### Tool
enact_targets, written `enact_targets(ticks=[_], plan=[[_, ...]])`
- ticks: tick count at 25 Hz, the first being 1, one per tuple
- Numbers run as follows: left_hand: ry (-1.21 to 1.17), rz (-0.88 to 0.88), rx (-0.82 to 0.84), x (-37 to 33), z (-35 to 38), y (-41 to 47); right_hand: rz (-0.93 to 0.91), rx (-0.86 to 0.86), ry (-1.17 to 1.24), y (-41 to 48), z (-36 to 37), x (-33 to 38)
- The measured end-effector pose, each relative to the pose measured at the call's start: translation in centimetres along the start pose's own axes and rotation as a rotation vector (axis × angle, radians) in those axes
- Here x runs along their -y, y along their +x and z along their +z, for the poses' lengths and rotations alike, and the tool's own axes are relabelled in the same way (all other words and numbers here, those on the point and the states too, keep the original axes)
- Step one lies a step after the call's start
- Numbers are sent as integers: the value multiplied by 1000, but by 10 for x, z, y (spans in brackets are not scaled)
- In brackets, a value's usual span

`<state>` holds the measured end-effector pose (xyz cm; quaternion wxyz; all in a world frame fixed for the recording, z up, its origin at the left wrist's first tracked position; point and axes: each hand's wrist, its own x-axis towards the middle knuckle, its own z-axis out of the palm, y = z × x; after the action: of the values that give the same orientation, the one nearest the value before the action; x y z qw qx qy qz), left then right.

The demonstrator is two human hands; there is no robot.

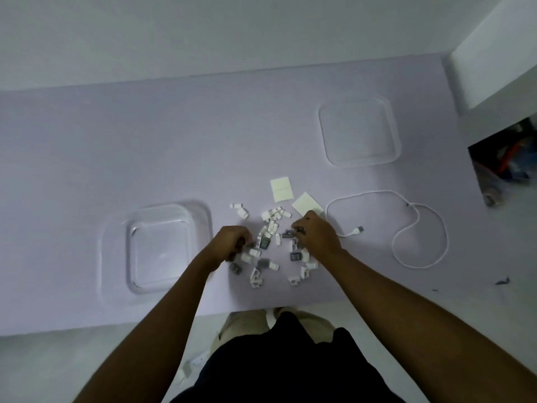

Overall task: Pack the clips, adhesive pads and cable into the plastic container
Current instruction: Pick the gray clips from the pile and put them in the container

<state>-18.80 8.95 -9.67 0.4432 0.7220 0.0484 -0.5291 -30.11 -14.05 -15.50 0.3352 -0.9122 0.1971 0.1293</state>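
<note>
Both fists curled: left hand and right hand pinching clips from pile (container left, cable right).

head cam: single view | worn on head, looks steeply down and forward over bench | wide-angle, edges bowed | near: both forearms reach in from bottom, hands mid-frame | far: wall along top | own torso at bottom edge
</note>
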Motion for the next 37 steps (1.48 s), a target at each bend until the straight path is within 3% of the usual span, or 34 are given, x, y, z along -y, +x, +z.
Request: enact_targets(ticks=[2,4,6,11,16,18,20,23,26,28,30,32,37], plan=[[-178,-20,-17,-5,0,0,-13,-10,-18,1,-1,-5],[-137,15,-130,-6,2,3,-28,-12,-45,1,-4,-7],[32,65,-239,-4,0,8,-42,-20,-67,4,-6,-8],[816,147,-365,10,9,15,-41,27,-87,9,-8,-7],[992,134,-379,19,21,29,-58,-32,-42,10,-9,-6],[1006,163,-404,21,26,34,24,-77,173,9,-11,-9],[997,177,-415,23,31,37,239,-95,587,5,-18,-6],[996,200,-406,27,37,42,530,92,1152,-7,-31,-2],[1029,222,-404,28,39,46,508,228,1386,-18,-35,-4],[1035,238,-395,26,40,47,528,216,1459,-21,-37,-2],[1035,242,-391,27,40,47,555,184,1381,-22,-38,4],[1028,228,-394,27,40,45,529,132,1127,-19,-36,8],[891,230,-421,19,43,31,170,52,352,-9,-19,9]])
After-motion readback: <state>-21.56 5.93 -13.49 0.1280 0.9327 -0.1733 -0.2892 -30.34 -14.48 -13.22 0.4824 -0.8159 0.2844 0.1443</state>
